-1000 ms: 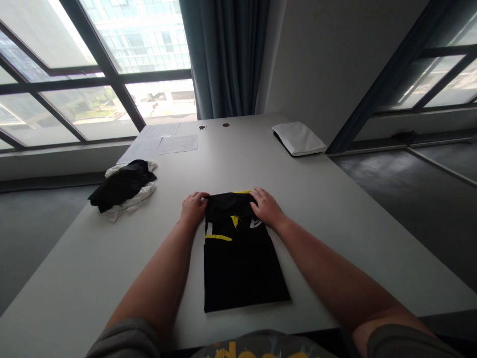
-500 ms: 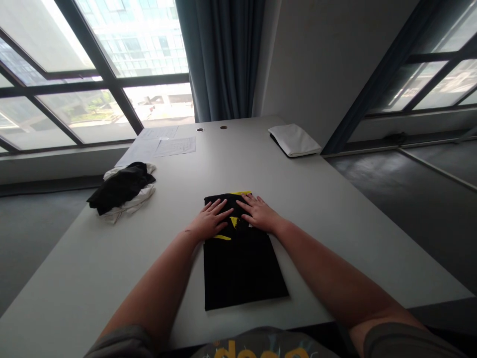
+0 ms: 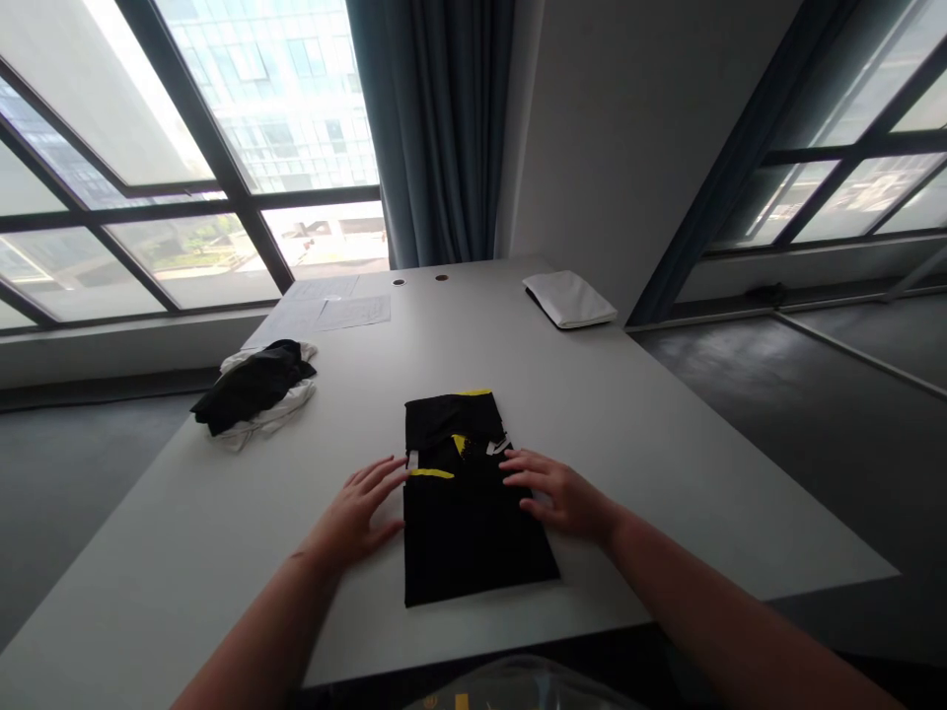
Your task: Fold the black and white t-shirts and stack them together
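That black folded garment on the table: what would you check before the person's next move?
1. The black folded garment lies flat on the white table: ok.
2. Its upper fold lies square: not ok, its lower edge looks uneven.
3. The left hand is open at the garment's left edge: ok.
4. The right hand touches the garment: cannot tell, the fingers rest or hover over it.
5. The cloth pile sits apart from the garment: ok.

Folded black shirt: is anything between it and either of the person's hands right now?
Nothing visible stands in the way. The left hand lies just beside the folded black shirt, fingertips at its left edge, and the right hand reaches over its right edge with no object between.
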`<control>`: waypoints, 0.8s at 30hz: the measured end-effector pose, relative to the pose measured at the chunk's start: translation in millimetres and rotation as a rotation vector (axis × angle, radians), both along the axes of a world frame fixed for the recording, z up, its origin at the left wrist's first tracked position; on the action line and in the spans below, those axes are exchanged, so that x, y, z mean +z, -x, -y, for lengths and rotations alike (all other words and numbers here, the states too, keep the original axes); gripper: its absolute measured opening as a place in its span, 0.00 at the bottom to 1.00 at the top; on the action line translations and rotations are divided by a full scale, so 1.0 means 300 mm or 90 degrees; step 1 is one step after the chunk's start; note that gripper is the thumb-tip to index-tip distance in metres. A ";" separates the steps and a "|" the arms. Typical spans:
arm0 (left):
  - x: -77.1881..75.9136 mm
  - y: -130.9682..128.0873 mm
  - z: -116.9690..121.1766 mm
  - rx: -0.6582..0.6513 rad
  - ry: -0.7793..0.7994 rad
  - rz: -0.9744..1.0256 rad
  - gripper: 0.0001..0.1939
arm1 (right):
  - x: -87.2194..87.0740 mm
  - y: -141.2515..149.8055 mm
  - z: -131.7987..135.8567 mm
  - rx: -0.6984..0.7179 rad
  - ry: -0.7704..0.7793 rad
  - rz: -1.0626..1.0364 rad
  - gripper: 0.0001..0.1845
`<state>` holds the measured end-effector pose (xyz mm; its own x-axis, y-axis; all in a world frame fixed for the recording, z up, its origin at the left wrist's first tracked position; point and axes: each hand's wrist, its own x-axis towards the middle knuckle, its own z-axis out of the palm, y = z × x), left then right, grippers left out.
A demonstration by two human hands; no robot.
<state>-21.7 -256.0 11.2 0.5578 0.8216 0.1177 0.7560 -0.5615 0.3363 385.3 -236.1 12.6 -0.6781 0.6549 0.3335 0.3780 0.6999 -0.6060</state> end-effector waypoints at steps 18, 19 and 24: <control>-0.044 -0.109 0.162 -0.091 -0.093 0.080 0.29 | -0.091 0.002 0.161 -0.034 0.034 -0.048 0.23; -0.038 -0.110 0.165 -0.096 -0.085 0.098 0.28 | -0.086 0.003 0.161 -0.047 0.057 -0.075 0.20; 0.021 -0.139 0.187 0.002 -0.016 0.302 0.13 | -0.023 0.029 0.188 -0.171 0.148 -0.188 0.08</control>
